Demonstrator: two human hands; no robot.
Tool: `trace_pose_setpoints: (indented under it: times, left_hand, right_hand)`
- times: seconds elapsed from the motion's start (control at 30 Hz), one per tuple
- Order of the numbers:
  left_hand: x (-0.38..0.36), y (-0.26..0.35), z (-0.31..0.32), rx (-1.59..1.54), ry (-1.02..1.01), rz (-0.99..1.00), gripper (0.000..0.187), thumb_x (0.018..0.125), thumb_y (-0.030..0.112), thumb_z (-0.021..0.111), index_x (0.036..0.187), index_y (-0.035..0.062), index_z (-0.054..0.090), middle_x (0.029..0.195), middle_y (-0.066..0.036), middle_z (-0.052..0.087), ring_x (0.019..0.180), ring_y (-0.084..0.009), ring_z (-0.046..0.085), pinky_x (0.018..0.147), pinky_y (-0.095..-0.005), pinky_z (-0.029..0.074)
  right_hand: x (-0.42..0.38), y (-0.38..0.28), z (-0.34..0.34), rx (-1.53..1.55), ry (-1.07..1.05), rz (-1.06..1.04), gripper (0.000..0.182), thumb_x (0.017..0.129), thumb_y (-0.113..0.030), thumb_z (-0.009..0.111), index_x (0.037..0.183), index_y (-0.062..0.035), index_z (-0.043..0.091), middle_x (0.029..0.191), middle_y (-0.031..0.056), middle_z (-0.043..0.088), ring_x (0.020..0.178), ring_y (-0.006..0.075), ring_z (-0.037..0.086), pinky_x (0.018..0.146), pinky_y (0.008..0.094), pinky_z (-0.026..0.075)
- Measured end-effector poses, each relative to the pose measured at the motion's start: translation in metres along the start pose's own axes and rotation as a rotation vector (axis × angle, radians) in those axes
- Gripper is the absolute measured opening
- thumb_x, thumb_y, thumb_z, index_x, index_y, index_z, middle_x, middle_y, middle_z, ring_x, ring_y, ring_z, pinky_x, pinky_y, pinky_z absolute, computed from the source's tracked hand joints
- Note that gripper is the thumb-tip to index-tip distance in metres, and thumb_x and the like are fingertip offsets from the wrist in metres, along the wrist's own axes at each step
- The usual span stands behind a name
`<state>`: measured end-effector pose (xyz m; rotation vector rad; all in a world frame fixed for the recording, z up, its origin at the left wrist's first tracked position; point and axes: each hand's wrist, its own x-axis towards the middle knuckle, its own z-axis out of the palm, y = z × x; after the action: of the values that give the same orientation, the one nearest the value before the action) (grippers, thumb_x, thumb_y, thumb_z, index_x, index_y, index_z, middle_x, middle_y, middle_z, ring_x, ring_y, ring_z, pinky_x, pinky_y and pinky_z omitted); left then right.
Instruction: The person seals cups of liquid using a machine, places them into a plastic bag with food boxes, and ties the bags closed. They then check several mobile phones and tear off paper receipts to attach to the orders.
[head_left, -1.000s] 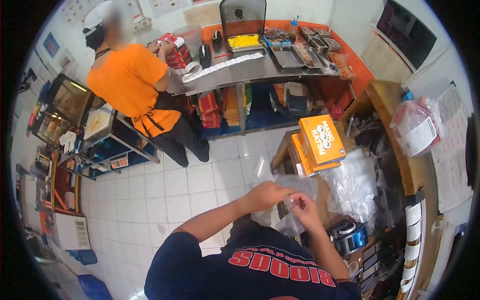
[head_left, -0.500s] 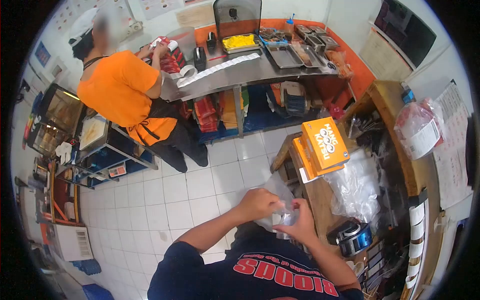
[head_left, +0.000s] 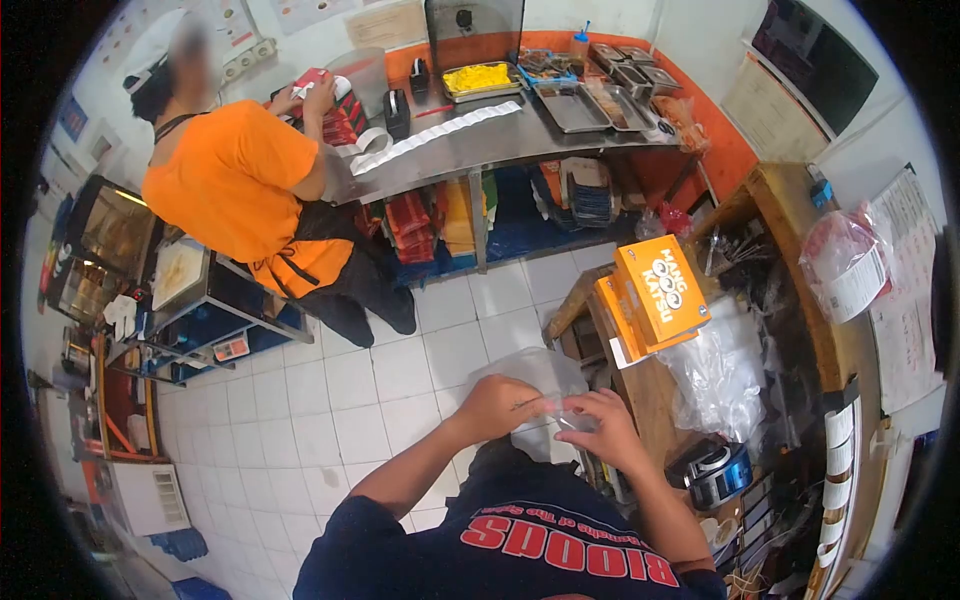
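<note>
A clear plastic bag (head_left: 552, 368) hangs between my hands in front of my dark shirt, over the tiled floor. My left hand (head_left: 497, 407) is closed on its edge, fingers curled in toward the middle. From the other side my right hand (head_left: 606, 428) pinches the same edge between thumb and fingers. The two sets of fingertips nearly meet. To the right, orange printed boxes (head_left: 662, 292) are stacked on a wooden bench (head_left: 640, 400). A pile of clear plastic bags (head_left: 712, 375) lies beside those boxes.
A blue-black tape dispenser (head_left: 718, 474) sits near my right forearm. Across the room a person in an orange shirt (head_left: 225, 180) handles red boxes (head_left: 343, 118) at a metal counter (head_left: 450, 150). Trays (head_left: 570, 108) and a strip of white labels (head_left: 440, 135) lie on that counter.
The bag's edge has shifted in my fingers and its film spreads wider above my hands. My right hand's fingers have moved up slightly. The co-worker's hands have moved a little on the red boxes.
</note>
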<state>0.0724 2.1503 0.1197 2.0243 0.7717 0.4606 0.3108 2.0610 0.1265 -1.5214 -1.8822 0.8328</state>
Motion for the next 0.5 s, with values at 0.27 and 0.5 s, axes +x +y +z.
trace_pose_setpoints:
  times: [0.27, 0.5]
  left_hand:
    - [-0.004, -0.021, -0.009, 0.069, 0.167, 0.287, 0.018, 0.090, 0.026, 0.070, 0.093, 0.0097, 0.077, 0.080, -0.011, 0.072, 0.070, -0.0321, 0.066, 0.068, -0.0397, 0.053]
    - [-0.008, -0.021, -0.023, 0.069, 0.104, -0.181, 0.016, 0.088, 0.024, 0.072, 0.093, 0.0098, 0.077, 0.086, -0.010, 0.073, 0.080, -0.0247, 0.067, 0.074, -0.0367, 0.052]
  right_hand:
    - [0.014, 0.025, 0.051, 0.193, 0.085, -0.030, 0.022, 0.084, -0.008, 0.072, 0.105, -0.0078, 0.072, 0.099, 0.0087, 0.072, 0.092, 0.0268, 0.066, 0.104, 0.0473, 0.042]
    - [0.024, 0.000, 0.029, 0.200, -0.027, 0.191, 0.013, 0.086, -0.003, 0.068, 0.097, -0.0025, 0.073, 0.096, 0.0115, 0.070, 0.090, 0.0207, 0.067, 0.084, 0.0359, 0.052]
